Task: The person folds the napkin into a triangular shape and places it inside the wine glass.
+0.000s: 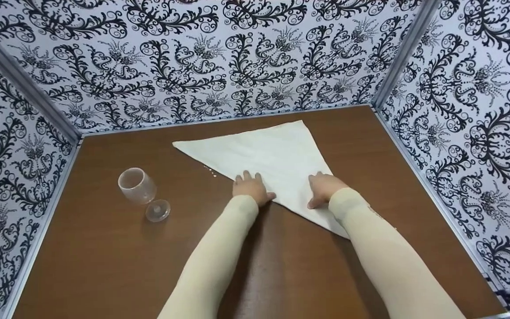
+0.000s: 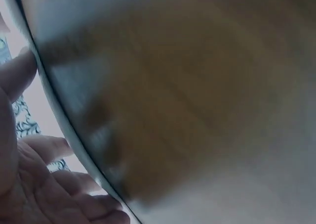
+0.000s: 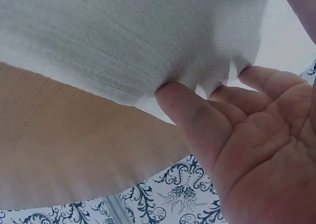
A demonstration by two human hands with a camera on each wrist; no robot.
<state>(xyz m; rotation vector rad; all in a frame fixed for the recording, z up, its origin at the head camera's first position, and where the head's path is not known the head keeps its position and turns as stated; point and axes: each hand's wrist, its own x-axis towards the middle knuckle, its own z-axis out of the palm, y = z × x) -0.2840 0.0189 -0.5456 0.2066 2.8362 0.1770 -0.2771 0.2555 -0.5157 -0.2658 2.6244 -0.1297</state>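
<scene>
A white cloth (image 1: pixel 264 153), folded into a triangle, lies on the brown table with its long edge running diagonally toward the lower right. My left hand (image 1: pixel 250 188) rests on that long edge, fingers spread and thumb out to the side. In the left wrist view the left hand's fingertips (image 2: pixel 61 147) lie along the cloth's edge. Nearer the right corner, my right hand (image 1: pixel 326 188) presses on the cloth. The right wrist view shows extended fingers of the right hand (image 3: pixel 266 140) dimpling the fabric (image 3: pixel 108 41); that corner is partly behind the right sleeve.
A clear stemmed glass (image 1: pixel 137 186) is on the left side of the table (image 1: pixel 104 257), its round foot toward me. Small white specks (image 1: pixel 210 171) show beside the cloth's long edge. Patterned panels (image 1: pixel 255 57) in metal frames enclose the back and sides.
</scene>
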